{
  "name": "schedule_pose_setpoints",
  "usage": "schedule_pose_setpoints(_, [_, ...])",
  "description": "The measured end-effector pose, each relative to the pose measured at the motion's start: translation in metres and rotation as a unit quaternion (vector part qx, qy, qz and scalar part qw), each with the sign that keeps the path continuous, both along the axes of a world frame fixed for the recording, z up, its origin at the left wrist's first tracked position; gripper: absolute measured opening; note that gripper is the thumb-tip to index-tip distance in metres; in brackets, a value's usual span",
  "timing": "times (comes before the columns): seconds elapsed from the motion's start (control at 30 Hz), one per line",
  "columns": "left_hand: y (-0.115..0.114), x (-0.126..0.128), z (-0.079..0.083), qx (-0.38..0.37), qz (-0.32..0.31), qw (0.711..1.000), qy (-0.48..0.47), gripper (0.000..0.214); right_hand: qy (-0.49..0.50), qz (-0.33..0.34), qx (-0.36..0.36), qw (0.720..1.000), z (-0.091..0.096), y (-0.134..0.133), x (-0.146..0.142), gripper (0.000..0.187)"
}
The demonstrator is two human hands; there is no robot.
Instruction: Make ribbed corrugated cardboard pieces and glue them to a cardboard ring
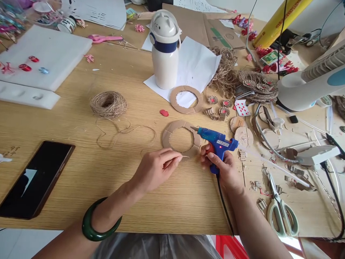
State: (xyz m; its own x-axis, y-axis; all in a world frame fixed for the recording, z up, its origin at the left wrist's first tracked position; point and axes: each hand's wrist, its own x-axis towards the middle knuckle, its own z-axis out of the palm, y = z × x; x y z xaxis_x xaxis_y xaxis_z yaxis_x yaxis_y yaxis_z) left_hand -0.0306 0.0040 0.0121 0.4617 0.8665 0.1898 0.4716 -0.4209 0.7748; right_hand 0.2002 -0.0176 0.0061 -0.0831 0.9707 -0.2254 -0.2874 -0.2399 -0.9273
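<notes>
A cardboard ring (172,133) lies flat on the wooden table (107,180). My right hand (222,169) is wrapped round the handle of a blue glue gun (215,139), whose nozzle points left over the ring's right side. My left hand (157,168) pinches the end of a thin jute twine (126,131) beside the ring's lower edge. The twine trails left in loops to a ball of jute twine (108,104). A green bangle (98,225) sits on my left wrist.
A second cardboard ring (185,99) lies on white paper by a white and blue bottle (165,50). A black phone (35,178) lies at front left, foam sheets (43,54) at back left. Scissors (281,208), cardboard scraps, jute coils (256,84) and a fan (312,84) crowd the right.
</notes>
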Motion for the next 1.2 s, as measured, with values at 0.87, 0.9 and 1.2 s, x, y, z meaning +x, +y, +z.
schedule_pose_setpoints(0.87, [-0.009,0.029,-0.015,0.125,0.019,0.992,-0.022,0.015,-0.116,-0.031,-0.071,0.99,-0.002,-0.007,-0.021,0.022])
schedule_pose_setpoints(0.9, [-0.009,0.028,-0.015,0.128,0.023,0.991,-0.018,0.014,-0.118,-0.03,-0.069,0.99,-0.002,-0.007,-0.021,0.022])
schedule_pose_setpoints(1.2, [-0.007,0.026,-0.014,0.094,0.037,0.995,-0.001,0.017,-0.139,-0.038,-0.062,0.988,-0.001,-0.008,-0.019,0.023])
